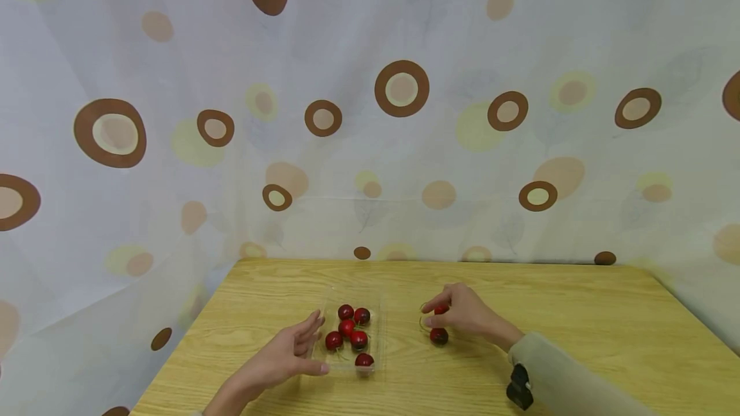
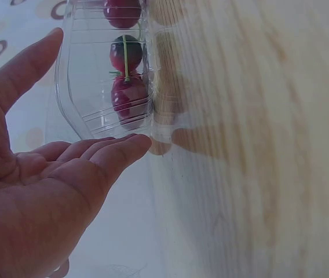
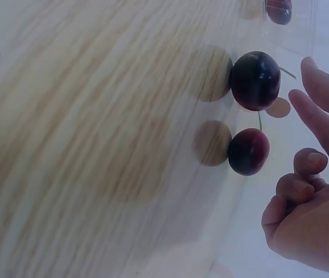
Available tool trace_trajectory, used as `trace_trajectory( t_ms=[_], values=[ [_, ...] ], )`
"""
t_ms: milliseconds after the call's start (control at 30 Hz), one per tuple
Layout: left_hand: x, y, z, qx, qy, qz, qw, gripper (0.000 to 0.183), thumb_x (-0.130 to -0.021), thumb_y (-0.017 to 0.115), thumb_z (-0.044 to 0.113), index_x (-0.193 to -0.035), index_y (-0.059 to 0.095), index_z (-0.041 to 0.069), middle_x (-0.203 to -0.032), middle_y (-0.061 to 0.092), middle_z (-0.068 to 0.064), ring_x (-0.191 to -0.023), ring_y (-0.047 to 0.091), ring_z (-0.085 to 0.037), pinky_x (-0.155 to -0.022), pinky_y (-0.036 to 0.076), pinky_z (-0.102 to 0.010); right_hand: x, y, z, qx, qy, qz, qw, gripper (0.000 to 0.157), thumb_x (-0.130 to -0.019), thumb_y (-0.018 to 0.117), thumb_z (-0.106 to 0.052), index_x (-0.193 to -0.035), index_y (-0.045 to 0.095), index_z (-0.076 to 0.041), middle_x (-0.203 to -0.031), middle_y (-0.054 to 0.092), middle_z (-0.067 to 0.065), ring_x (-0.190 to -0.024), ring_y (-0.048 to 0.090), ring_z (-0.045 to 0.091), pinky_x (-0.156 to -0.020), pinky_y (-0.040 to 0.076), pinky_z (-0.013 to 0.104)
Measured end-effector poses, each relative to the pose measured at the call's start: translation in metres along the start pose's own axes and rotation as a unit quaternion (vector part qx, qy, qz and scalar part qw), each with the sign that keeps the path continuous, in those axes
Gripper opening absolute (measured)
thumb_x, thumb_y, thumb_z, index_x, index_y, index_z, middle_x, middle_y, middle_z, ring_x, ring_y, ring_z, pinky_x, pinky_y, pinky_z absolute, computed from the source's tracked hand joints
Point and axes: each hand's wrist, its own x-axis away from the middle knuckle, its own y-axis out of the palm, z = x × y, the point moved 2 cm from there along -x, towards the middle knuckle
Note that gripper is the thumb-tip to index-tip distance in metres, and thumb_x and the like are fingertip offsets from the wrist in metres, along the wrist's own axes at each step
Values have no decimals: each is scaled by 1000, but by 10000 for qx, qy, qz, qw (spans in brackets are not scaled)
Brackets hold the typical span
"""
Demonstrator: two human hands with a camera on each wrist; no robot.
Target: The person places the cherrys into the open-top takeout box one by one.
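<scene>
A clear plastic box (image 1: 377,326) sits on the table with several dark red cherries (image 1: 359,339) inside. Beside its left side is my left hand (image 1: 283,355), thumb and fingers spread, with fingertips right at the box's wall. Two loose cherries lie on the table right of the box: a nearer one (image 1: 439,336) and a farther one (image 1: 441,309), partly hidden by my right hand (image 1: 467,312). In the right wrist view, the thumb and forefinger reach out, apart, near the green stem of the larger cherry (image 3: 255,81). The other fingers are bent, with nothing in them.
The light wooden table (image 1: 578,313) ends at a patterned curtain (image 1: 358,159) behind it, which also hangs along the left side. A black object (image 1: 519,387) is fastened at the right sleeve's cuff.
</scene>
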Motion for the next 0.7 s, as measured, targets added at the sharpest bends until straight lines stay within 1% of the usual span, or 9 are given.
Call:
trace_trajectory(
  t_ms=[133,233,300,433,467,500,567,633,700],
  values=[
    [0,0,-1,43,-9,-13,10000,104,-96,80,15,-166,5,-5,-169,14,-31,-152,22,-52,-121,25,-62,-1,3,2,29,43,-18,10000,22,-90,86,-16,-105,84,-1,-76,58,1,-69,46,19,-115,37,65],
    [0,0,-2,54,-16,-13,10000,105,-96,80,15,-166,5,-5,-169,14,-31,-152,22,-53,-121,25,-63,-3,4,1,18,38,-31,10000,19,-89,86,-14,-103,84,-1,-72,59,1,-69,48,18,-118,31,67],
    [0,0,-2,71,-19,-23,10000,104,-96,80,14,-166,4,-5,-169,14,-31,-152,21,-53,-121,25,-63,-4,4,1,48,-2,-43,10000,17,-89,86,-12,-102,84,-1,-70,59,1,-68,48,17,-118,29,68],
    [0,0,-2,72,-15,-29,10000,104,-97,79,14,-166,4,-5,-169,14,-31,-152,21,-53,-121,25,-63,-6,5,-1,156,-109,-37,9998,15,-89,86,-10,-100,84,0,-69,57,0,-67,47,17,-117,31,69],
    [0,0,-2,65,-14,-27,10000,104,-97,80,14,-166,4,-5,-169,14,-31,-152,21,-53,-121,26,-62,-6,6,-2,221,-166,-27,9996,15,-89,86,-10,-100,84,0,-68,57,0,-69,50,18,-116,30,70],
    [0,0,-2,53,-9,-20,10000,104,-96,80,14,-166,4,-5,-169,14,-31,-152,21,-53,-121,26,-62,-6,6,-2,296,-225,-11,9993,14,-89,86,-10,-99,84,-1,-66,57,0,-73,56,21,-116,30,70],
    [0,0,-2,27,-6,-3,10000,105,-96,80,15,-166,5,-5,-169,14,-31,-152,22,-53,-120,26,-62,-7,7,-1,374,-270,-7,9989,14,-89,86,-11,-98,84,-1,-64,57,-1,-77,58,30,-115,32,71],
    [0,0,-2,12,-7,13,10000,105,-96,81,15,-166,5,-5,-169,15,-31,-152,23,-52,-120,27,-62,-8,8,0,453,-299,-2,9985,12,-88,86,-11,-97,85,-3,-61,57,-2,-98,65,42,-115,32,71],
    [0,-1,-2,9,-8,22,10000,105,-96,81,15,-166,5,-5,-169,15,-31,-152,23,-52,-120,27,-62,-8,9,1,520,-315,-2,9981,11,-88,87,-13,-96,85,-4,-60,57,-3,-112,62,51,-114,32,72]
  ],
)
